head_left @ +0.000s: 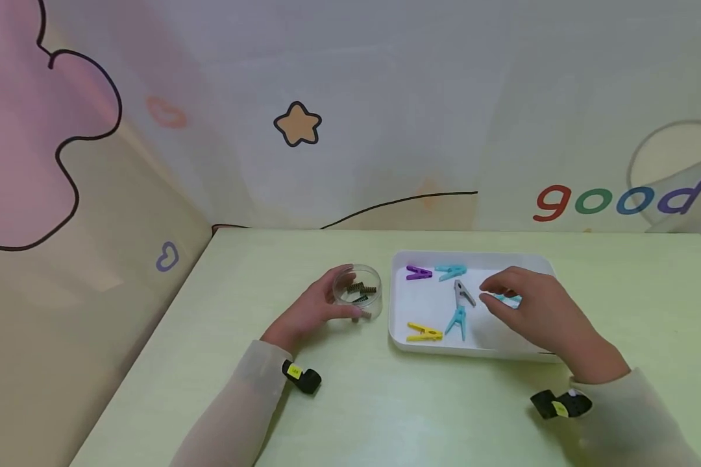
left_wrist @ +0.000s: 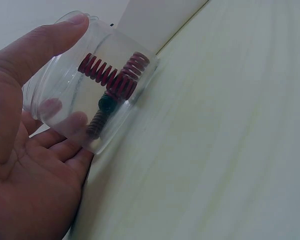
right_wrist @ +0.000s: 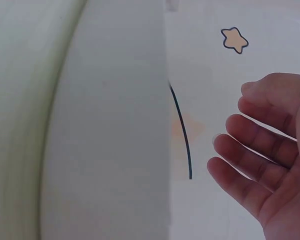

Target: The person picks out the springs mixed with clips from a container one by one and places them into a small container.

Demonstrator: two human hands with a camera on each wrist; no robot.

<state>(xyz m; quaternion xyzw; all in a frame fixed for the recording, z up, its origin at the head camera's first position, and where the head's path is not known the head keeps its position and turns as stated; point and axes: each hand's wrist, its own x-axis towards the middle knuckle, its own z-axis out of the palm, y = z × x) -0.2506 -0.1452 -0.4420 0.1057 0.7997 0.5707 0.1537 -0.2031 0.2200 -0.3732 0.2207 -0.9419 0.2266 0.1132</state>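
My left hand (head_left: 312,305) holds a clear round jar (head_left: 376,306), thumb on the near side and fingers around the far side. Coil springs (left_wrist: 121,86) lie inside it, several of them reddish in the left wrist view. Over the right part of a white tray (head_left: 473,353), my right hand (head_left: 534,308) hovers with thumb and fingers apart and nothing between them. Partly hidden behind that hand is a light blue clothespin (head_left: 509,299). Left of it in the tray lie a grey clothespin (head_left: 463,294) and a light blue clothespin (head_left: 457,320).
The tray also has a purple clothespin (head_left: 418,272) and another light blue clothespin (head_left: 451,271) toward the back, with a yellow clothespin (head_left: 424,333) at its front left. Tray and jar stand side by side on a pale table (head_left: 385,408). A printed wall (head_left: 385,130) rises behind.
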